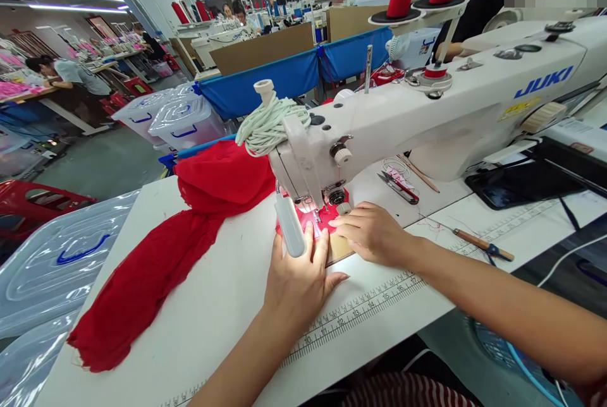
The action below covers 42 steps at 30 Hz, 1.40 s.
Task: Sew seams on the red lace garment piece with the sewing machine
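Under the needle of a white sewing machine [403, 116], a piece of red fabric [326, 216] lies in the glow of the machine's lamp. My left hand [296, 280] rests flat in front of the needle, fingers stretched forward onto the fabric and thumb out to the side. Close by on the right, my right hand [372, 236] has its fingers bent together at the fabric's edge; its thumb is mostly hidden. A long, gathered red cloth [156, 287] spreads over the table to the left and behind the machine head.
Thread snips [399, 188] and a wooden-handled awl [481, 244] lie right of my hands. A phone [521, 182] sits farther right. Pale green cord [272, 126] is looped atop the machine head. Plastic bins [61, 261] stand left of the table [208, 331]. Another person's arm [453, 50] shows behind.
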Tool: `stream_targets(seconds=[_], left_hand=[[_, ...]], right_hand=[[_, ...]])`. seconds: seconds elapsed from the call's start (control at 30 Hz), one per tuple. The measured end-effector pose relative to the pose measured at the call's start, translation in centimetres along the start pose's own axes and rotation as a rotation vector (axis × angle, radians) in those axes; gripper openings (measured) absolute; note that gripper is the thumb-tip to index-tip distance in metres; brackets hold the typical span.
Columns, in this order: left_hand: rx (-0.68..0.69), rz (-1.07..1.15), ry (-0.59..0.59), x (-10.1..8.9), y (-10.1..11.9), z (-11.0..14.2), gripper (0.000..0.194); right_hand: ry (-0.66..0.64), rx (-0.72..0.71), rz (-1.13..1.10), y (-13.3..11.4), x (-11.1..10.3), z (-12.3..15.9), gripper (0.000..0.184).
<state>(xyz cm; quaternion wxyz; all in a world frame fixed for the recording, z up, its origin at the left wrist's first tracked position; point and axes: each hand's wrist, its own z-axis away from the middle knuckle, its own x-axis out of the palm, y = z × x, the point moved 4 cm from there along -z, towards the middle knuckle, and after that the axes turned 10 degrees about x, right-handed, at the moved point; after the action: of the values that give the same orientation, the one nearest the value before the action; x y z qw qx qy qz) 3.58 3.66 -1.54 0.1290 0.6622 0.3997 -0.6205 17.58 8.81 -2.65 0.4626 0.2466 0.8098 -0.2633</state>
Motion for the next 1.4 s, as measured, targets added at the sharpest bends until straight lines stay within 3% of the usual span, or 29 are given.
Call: stream_targets(seconds=[0.6,1.07,1.4], left_hand=[[-0.089,0.096,0.005,1.3,-0.6,0.4,0.082],[-0.002,0.013,0.059,0.3,0.2,0.3,0.077],[-0.063,0.090,0.041,1.0,0.0,0.2,0.078]], right_hand=[[0.025,-0.059,-0.072,-0.5,0.1,0.2,0.031],[0.065,-0.049,-0.055,-0.5,0.0,0.1,0.026],[0.032,-0.031,-0.020,-0.2,0.5,-0.2,0.025]])
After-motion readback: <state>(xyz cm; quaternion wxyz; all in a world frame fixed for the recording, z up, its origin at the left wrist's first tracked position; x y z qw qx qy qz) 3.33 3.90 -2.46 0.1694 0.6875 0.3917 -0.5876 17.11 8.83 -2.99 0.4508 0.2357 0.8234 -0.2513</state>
